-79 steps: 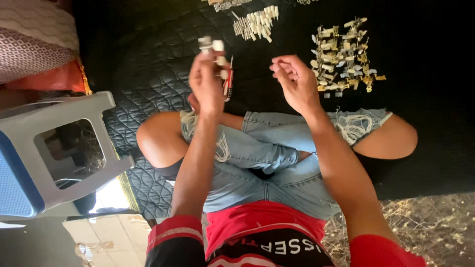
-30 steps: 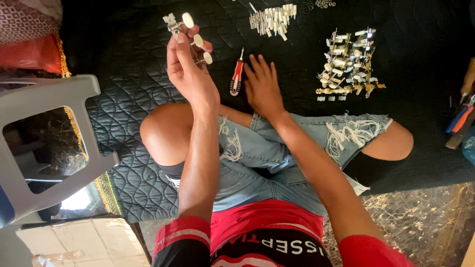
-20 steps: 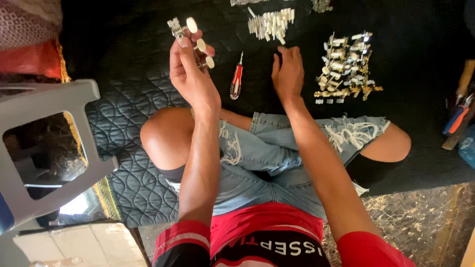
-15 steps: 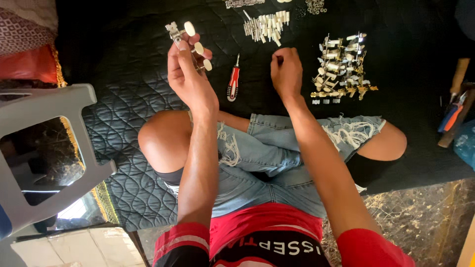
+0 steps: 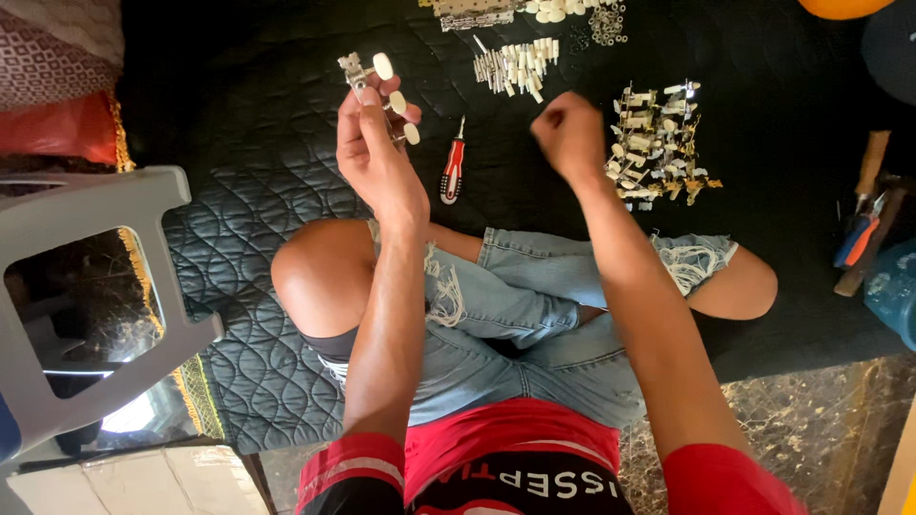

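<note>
We see the left hand (image 5: 377,157) raised in the upper middle of the frame, pinching a metal strip of tuning pegs (image 5: 382,91) with cream oval knobs between thumb and fingertips. We judge it light and rigid, though the small knobs and posts stick out and could snag or bend, so holding it by the flat plate between the knobs, as the hand does now, looks the surest grip. Bare metal may be a little slippery.

The right hand (image 5: 570,133) is curled into a loose fist just left of the pile of brass and silver peg parts (image 5: 658,143) on the black quilted mat (image 5: 258,200); we cannot tell whether it encloses anything. A red-handled screwdriver (image 5: 452,170) lies on the mat between the two hands, and a row of small pale pins (image 5: 515,65) sits above it.

Compared with half a second ago, the right hand has closed and lifted off the pile's edge, drawing slightly toward the body, while the left hand keeps the strip in much the same place.
</note>
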